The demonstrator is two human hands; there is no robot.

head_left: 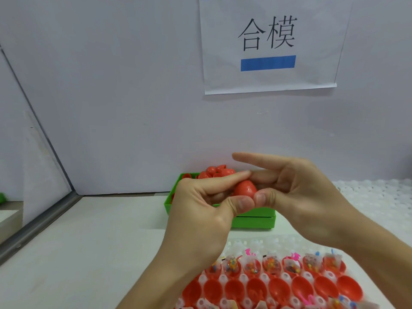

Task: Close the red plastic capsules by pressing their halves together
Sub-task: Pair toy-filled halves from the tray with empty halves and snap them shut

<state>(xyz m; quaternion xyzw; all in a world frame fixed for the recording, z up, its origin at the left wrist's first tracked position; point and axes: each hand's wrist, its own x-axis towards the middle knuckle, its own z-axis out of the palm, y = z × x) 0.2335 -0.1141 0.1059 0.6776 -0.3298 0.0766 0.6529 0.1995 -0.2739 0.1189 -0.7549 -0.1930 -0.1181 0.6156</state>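
Pinching red capsule (244, 188), tip up-left.

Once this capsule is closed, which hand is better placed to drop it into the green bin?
Probably the left hand. It grips the red capsule with thumb and curled fingers and hovers directly above the green bin. The right hand only pinches the capsule's side, index finger extended, and sits further right.

Assembly workstation: partitioned bench, posted station sign (268, 44), capsule tray (225, 279).
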